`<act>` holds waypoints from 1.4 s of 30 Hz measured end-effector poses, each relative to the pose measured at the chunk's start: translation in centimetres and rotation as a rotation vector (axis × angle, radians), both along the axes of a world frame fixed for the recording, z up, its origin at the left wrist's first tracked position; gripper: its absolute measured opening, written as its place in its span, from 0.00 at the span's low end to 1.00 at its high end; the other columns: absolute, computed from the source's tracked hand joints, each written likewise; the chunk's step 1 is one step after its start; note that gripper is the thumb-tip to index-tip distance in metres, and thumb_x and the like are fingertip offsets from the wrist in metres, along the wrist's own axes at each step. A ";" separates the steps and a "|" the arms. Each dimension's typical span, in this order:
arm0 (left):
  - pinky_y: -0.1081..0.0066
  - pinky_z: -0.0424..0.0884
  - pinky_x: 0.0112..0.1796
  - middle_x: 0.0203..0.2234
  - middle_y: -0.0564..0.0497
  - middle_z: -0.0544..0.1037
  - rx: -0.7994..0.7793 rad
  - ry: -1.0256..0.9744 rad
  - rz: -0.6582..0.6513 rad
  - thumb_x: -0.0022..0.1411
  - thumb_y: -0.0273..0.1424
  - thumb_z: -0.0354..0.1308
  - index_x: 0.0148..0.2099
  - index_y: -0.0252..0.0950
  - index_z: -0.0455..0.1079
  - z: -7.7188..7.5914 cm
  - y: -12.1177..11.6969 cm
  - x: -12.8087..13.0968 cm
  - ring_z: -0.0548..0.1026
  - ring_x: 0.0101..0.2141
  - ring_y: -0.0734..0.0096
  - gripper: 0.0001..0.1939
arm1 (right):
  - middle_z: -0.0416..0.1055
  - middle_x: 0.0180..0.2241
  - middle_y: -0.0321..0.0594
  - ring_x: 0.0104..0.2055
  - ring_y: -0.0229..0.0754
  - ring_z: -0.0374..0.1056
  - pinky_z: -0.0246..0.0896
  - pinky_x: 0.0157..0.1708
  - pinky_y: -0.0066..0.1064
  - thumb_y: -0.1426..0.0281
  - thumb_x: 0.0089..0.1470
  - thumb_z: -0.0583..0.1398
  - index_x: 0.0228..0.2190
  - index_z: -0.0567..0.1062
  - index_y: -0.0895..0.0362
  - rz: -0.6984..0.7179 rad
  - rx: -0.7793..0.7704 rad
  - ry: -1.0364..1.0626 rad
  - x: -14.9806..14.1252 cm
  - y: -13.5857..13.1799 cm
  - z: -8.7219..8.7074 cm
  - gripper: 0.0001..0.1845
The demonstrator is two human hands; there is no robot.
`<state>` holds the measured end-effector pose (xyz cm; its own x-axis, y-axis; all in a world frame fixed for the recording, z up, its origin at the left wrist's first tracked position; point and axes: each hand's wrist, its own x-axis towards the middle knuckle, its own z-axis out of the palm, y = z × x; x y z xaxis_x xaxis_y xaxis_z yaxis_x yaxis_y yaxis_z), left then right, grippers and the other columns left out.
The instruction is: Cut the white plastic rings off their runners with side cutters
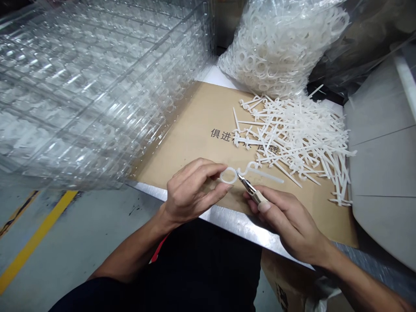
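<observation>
This looks like a workshop or a small part of a factory. The floor (pixel 107 234) is hard and gray-green, with dark marks on it and a yellow stripe (pixel 39 240) painted across it. The tabletop (pixel 234 221) has a shiny metal edge, and a flat brown cardboard sheet (pixel 182 143) with printed writing lies on top. There is a big heap of white plastic sticks (pixel 299 134), all much the same. A clear bag (pixel 269 52) is full of little plastic rings. A big stack of clear plastic trays (pixel 97 86) stands on the left side.
</observation>
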<state>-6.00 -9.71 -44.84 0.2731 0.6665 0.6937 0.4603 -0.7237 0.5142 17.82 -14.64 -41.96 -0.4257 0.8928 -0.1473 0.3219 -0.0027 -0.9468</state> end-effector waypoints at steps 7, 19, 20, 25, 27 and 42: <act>0.74 0.76 0.35 0.32 0.50 0.81 -0.014 -0.007 0.010 0.65 0.29 0.68 0.47 0.34 0.75 0.1 0.1 0.2 0.78 0.32 0.74 0.09 | 0.66 0.29 0.35 0.29 0.38 0.62 0.57 0.30 0.32 0.57 0.76 0.48 0.39 0.73 0.55 0.001 -0.021 -0.069 -0.1 0.2 0.1 0.21; 0.75 0.74 0.34 0.29 0.51 0.80 0.078 -0.069 0.038 0.64 0.34 0.70 0.46 0.33 0.76 -0.3 0.1 0.0 0.77 0.31 0.75 0.12 | 0.66 0.30 0.36 0.28 0.36 0.59 0.55 0.27 0.29 0.54 0.72 0.55 0.34 0.73 0.56 -0.159 -0.235 0.157 -0.3 0.6 -0.5 0.21; 0.75 0.74 0.34 0.29 0.51 0.80 0.089 -0.065 0.040 0.63 0.33 0.71 0.46 0.33 0.76 -0.3 0.1 0.0 0.77 0.31 0.75 0.12 | 0.66 0.30 0.36 0.28 0.37 0.59 0.55 0.27 0.29 0.54 0.72 0.55 0.34 0.73 0.56 -0.153 -0.233 0.156 -0.3 0.6 -0.5 0.21; 0.75 0.74 0.35 0.29 0.51 0.80 0.120 -0.063 0.041 0.62 0.33 0.72 0.46 0.32 0.76 -0.4 0.0 0.0 0.77 0.31 0.74 0.14 | 0.66 0.29 0.35 0.28 0.37 0.57 0.54 0.28 0.29 0.55 0.72 0.54 0.30 0.70 0.55 -0.128 -0.216 0.154 -0.2 0.5 -0.5 0.21; 0.74 0.75 0.35 0.30 0.51 0.80 0.135 -0.063 0.040 0.62 0.33 0.72 0.47 0.33 0.76 -0.5 0.0 0.0 0.78 0.31 0.74 0.14 | 0.66 0.29 0.35 0.28 0.37 0.58 0.55 0.28 0.29 0.55 0.72 0.55 0.29 0.68 0.55 -0.123 -0.207 0.152 -0.1 0.5 -0.6 0.22; 0.73 0.76 0.34 0.31 0.49 0.81 0.176 -0.062 0.042 0.62 0.31 0.72 0.48 0.32 0.75 -0.1 0.0 0.1 0.79 0.32 0.72 0.14 | 0.66 0.29 0.35 0.27 0.37 0.57 0.54 0.26 0.29 0.53 0.71 0.55 0.40 0.75 0.55 -0.115 -0.180 0.144 0.1 0.3 -0.8 0.19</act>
<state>-5.95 -9.74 -44.95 0.2002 0.5434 0.8153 0.4633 -0.7857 0.4099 17.91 -14.33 -42.79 -0.3513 0.9013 -0.2535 0.1720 -0.2040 -0.9637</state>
